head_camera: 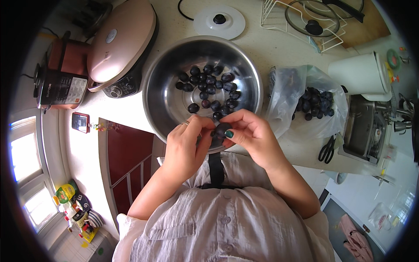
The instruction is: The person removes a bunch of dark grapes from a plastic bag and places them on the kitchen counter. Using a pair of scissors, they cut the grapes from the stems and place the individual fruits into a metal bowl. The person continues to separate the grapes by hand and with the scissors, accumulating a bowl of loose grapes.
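Note:
A large stainless steel bowl [160,108] is in front of me on the counter. Many loose dark grapes [203,78] lie in its bottom, mostly toward the far and right side. Over the near rim, my right hand [250,134] holds one dark grape [224,130] between thumb and fingers, its thumbnail painted green. My left hand [190,139], with a ring on one finger, pinches at the left end of that same grape. Whether a bit of stem is between those fingertips is too small to tell. Right of the bowl, a bunch of dark grapes [316,101] lies in a clear plastic bag [286,95].
Black-handled scissors [326,150] lie near the sink [356,127] at right. A pink electric griddle [122,42] and a multicooker [62,75] stand left, with a phone [80,122] below. Behind are a white lid [226,24] and a wire rack [273,23] with glass lids.

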`<state>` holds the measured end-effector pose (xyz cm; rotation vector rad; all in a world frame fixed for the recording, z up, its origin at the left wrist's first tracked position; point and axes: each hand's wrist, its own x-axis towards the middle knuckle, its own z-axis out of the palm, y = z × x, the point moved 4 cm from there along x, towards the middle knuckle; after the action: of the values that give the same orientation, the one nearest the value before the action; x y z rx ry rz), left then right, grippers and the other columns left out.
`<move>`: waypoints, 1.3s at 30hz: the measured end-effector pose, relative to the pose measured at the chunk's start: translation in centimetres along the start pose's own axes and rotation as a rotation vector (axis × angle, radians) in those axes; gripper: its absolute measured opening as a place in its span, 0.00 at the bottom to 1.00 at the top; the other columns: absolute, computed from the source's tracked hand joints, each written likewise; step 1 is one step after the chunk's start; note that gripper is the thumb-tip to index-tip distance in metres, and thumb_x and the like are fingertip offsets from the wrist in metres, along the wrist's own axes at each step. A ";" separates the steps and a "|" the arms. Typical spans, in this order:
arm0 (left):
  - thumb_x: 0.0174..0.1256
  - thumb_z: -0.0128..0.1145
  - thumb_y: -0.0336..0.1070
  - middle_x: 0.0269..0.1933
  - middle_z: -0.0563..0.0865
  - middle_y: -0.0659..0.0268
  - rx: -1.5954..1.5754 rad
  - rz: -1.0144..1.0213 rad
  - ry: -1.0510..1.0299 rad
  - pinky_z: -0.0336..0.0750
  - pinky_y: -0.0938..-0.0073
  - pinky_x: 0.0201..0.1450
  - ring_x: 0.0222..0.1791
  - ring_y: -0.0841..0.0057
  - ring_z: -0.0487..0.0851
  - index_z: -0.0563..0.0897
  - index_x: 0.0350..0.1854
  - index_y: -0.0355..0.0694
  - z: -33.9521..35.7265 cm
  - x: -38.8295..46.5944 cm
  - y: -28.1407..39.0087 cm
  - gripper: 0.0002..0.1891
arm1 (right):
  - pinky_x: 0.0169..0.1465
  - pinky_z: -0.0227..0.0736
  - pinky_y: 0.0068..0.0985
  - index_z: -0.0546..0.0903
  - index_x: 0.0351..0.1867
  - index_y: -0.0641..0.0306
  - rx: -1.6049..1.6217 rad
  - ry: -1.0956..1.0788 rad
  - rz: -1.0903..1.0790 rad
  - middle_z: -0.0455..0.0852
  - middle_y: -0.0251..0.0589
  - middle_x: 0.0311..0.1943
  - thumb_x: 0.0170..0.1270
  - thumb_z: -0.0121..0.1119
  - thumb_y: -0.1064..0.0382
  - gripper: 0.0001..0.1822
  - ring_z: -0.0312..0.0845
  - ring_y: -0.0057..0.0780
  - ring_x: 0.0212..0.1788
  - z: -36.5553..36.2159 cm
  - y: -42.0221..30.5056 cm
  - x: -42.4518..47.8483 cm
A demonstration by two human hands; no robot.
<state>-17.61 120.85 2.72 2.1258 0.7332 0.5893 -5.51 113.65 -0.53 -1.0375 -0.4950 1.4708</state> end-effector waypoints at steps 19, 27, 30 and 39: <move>0.49 0.41 0.27 0.21 0.72 0.57 0.347 -0.003 0.253 0.61 0.68 0.45 0.26 0.62 0.71 0.70 0.25 0.36 -2.6 -1.8 -8.8 0.04 | 0.35 0.68 0.29 0.75 0.28 0.62 -1.693 0.181 -0.566 0.74 0.40 0.26 0.47 0.50 0.68 0.05 0.73 0.35 0.32 0.6 2.4 4.3; 0.55 0.39 0.32 0.24 0.73 0.62 0.165 -0.025 0.277 0.60 0.72 0.42 0.29 0.66 0.67 0.70 0.24 0.37 0.4 1.2 -8.9 0.07 | 0.31 0.67 0.22 0.77 0.32 0.63 -0.992 0.903 -0.776 0.77 0.38 0.24 0.46 0.49 0.78 0.11 0.72 0.28 0.26 -9.3 -4.3 -2.9; 0.61 0.37 0.35 0.22 0.67 0.66 -0.326 -0.140 0.325 0.58 0.80 0.31 0.24 0.78 0.62 0.67 0.25 0.37 0.0 2.3 -9.4 0.09 | 0.29 0.69 0.24 0.76 0.30 0.64 -1.180 1.179 -0.472 0.79 0.42 0.24 0.49 0.51 0.76 0.07 0.74 0.31 0.23 -17.8 -3.0 -6.8; 0.60 0.40 0.28 0.22 0.71 0.61 0.295 -0.334 0.378 0.65 0.73 0.28 0.23 0.71 0.70 0.69 0.29 0.35 -3.2 -0.2 -16.6 0.05 | 0.33 0.71 0.33 0.77 0.28 0.65 -1.201 1.390 0.014 0.80 0.45 0.20 0.46 0.63 0.59 0.13 0.78 0.41 0.27 -24.1 0.5 -7.6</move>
<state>-24.72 131.01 -8.76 2.1058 1.4296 0.7420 13.13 100.03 -10.90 -2.6151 -0.2654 0.0231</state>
